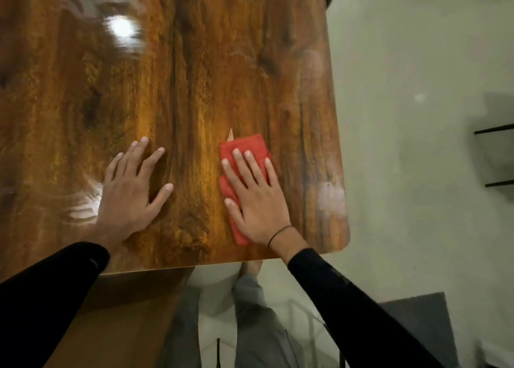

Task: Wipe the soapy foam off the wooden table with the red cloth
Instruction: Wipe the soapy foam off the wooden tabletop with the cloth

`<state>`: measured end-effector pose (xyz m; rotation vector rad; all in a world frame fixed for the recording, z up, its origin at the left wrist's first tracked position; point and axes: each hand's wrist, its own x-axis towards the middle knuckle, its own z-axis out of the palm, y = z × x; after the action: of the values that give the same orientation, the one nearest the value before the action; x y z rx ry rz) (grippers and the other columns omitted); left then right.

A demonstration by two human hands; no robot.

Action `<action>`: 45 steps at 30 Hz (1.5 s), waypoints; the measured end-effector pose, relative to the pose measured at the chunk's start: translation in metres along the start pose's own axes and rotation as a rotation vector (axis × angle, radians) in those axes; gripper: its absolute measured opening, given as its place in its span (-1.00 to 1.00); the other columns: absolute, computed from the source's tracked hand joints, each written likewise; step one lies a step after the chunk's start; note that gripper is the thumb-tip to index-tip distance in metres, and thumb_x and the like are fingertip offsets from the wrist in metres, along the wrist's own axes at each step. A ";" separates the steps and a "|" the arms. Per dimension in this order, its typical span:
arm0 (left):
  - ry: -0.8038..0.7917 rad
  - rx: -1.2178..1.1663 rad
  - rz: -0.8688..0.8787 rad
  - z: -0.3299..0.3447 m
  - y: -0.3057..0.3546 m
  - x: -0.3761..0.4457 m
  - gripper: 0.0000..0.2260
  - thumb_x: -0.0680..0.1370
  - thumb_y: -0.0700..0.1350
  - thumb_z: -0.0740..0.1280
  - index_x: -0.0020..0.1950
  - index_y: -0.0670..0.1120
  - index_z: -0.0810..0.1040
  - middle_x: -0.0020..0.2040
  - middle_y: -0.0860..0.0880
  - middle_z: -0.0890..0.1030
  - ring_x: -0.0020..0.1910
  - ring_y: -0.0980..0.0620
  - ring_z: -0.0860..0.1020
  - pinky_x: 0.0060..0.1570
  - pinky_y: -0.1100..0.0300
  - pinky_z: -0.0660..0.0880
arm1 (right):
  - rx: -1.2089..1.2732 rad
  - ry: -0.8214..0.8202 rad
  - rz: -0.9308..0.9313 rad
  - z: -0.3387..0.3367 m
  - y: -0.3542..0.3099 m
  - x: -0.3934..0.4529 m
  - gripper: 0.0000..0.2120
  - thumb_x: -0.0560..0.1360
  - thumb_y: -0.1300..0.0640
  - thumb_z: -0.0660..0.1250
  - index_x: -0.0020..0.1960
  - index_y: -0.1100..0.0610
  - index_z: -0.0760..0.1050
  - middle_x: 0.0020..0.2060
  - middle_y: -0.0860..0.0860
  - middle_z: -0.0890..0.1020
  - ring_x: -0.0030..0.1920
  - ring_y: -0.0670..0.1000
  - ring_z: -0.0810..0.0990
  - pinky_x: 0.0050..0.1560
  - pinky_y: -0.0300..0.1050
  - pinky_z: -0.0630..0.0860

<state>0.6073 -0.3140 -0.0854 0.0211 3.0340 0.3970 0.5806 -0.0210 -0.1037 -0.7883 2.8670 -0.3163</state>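
A glossy wooden table [194, 75] fills most of the view. My right hand [257, 198] lies flat, fingers spread, pressing a folded red cloth [251, 146] onto the wood near the table's front right corner. Part of the cloth is hidden under the palm. White soapy foam [331, 198] smears the table's right edge, right of the cloth, with a fainter hazy patch [311, 67] farther back. My left hand [133, 189] rests flat on the bare wood to the left, holding nothing. A small pale chip [230, 135] shows just beyond the cloth.
The table's front edge [172, 269] runs just before my wrists, and its right edge drops to a pale floor [417, 117]. A dark mat [428, 317] lies at lower right. Black shelf bars [495, 156] stand at the far right. My legs [250, 326] show below the table.
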 end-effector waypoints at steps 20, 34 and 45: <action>0.008 0.028 -0.019 0.010 0.059 0.051 -0.24 0.66 0.34 0.12 0.70 -0.15 0.28 0.76 -0.27 0.16 0.74 -0.30 0.17 0.65 -0.30 0.15 | -0.060 -0.016 0.058 -0.030 0.087 0.026 -0.26 0.78 -0.23 0.00 0.85 0.05 -0.11 0.83 0.11 -0.08 0.83 0.17 -0.12 0.77 0.37 -0.08; 0.091 0.061 -0.045 0.049 0.084 0.169 -0.10 0.67 0.44 0.06 0.82 -0.12 -0.04 0.83 -0.15 -0.08 0.81 -0.13 -0.05 0.77 -0.13 -0.04 | -0.026 0.078 0.505 -0.047 0.156 0.131 -0.25 0.76 -0.22 -0.11 0.84 0.09 -0.15 0.83 0.16 -0.09 0.82 0.23 -0.11 0.79 0.34 -0.05; 0.055 0.091 -0.080 0.049 0.083 0.172 -0.02 0.65 0.46 0.10 0.82 -0.16 -0.13 0.83 -0.15 -0.11 0.82 -0.10 -0.11 0.78 -0.09 -0.10 | -0.069 -0.006 -0.100 -0.038 0.123 0.137 -0.29 0.80 -0.20 0.00 0.85 0.02 -0.12 0.84 0.05 -0.09 0.83 0.09 -0.12 0.78 0.35 0.01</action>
<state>0.4403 -0.2172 -0.1253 -0.1067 3.0925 0.2573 0.3960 0.0175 -0.1086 -0.9452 2.8527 -0.2274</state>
